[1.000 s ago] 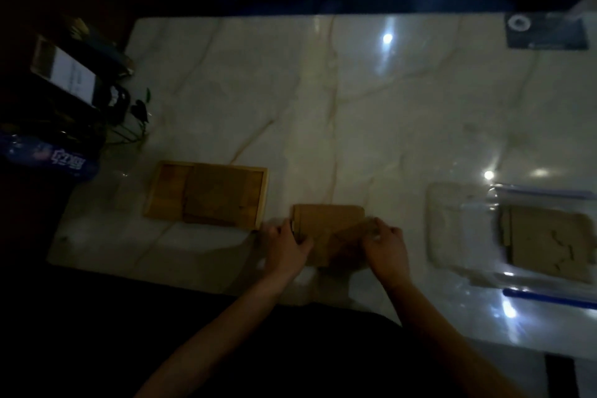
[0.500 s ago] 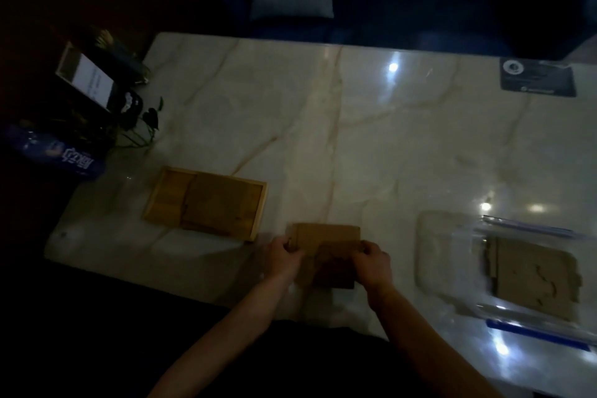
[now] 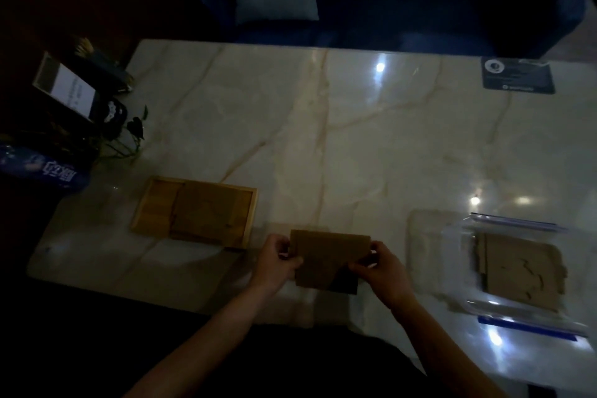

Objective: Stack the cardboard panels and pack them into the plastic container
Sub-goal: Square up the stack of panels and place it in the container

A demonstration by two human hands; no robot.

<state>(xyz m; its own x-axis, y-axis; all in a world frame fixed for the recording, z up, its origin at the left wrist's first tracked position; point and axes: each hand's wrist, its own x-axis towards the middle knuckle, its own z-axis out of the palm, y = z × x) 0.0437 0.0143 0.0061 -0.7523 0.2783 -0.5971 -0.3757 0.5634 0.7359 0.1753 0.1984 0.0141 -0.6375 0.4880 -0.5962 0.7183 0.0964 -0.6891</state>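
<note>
A small stack of brown cardboard panels (image 3: 326,255) is held between both hands near the table's front edge, tilted up off the marble. My left hand (image 3: 274,263) grips its left edge and my right hand (image 3: 379,268) grips its right edge. A clear plastic container (image 3: 433,255) with blue rims lies at the right, with cardboard panels (image 3: 523,268) inside it. To the left, a wooden tray (image 3: 155,203) holds more cardboard panels (image 3: 210,213).
The marble table (image 3: 323,139) is dimly lit. A dark card (image 3: 517,74) lies at the far right corner. At the left edge stand a small plant (image 3: 132,129), a boxed item (image 3: 68,90) and a blue packet (image 3: 42,168). Chairs stand behind the table.
Both hands have closed on the sides of the cardboard stack and lifted it from lying flat on the table. The camera view has shifted downward.
</note>
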